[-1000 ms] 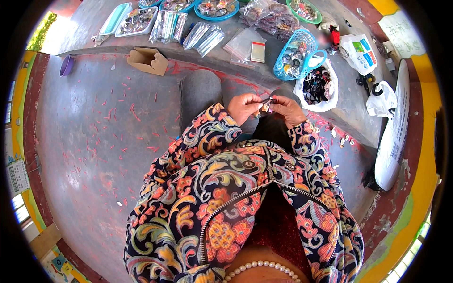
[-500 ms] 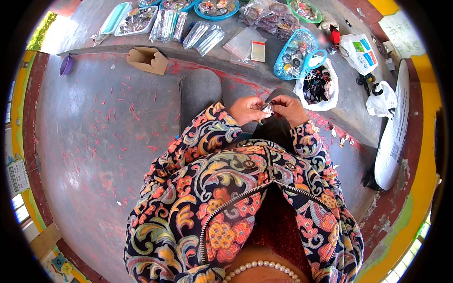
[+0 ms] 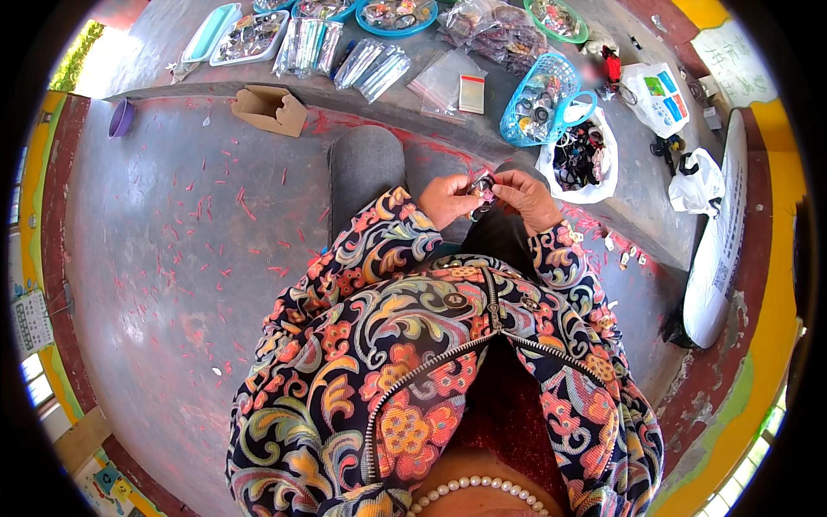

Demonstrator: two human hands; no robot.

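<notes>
Over my right knee, my left hand [image 3: 444, 202] and my right hand [image 3: 527, 200] meet at a small hair tie [image 3: 483, 191], dark with a shiny, pinkish-silver part. My left thumb and fingers pinch its left side, and the right fingertips grip its other side. Fingers cover part of it, so its exact shape is hard to make out. Just beyond my right hand stands a white plastic bag [image 3: 612, 177] full of black and coloured hair ties. A blue handled basket [image 3: 506, 121] beside that bag holds small packaged pieces.
Along the raised ledge lie packs of clear sleeves [image 3: 372, 69], a blue round tray [image 3: 398, 33], a white tub [image 3: 250, 39] and clear bags [image 3: 444, 82]. An open cardboard box [image 3: 269, 109] and a purple bowl [image 3: 121, 119] sit on the floor, among red scraps.
The hair tie has turned between my fingers, and more of its dark loop shows. My right fingers have shifted slightly; the rest stays as it was.
</notes>
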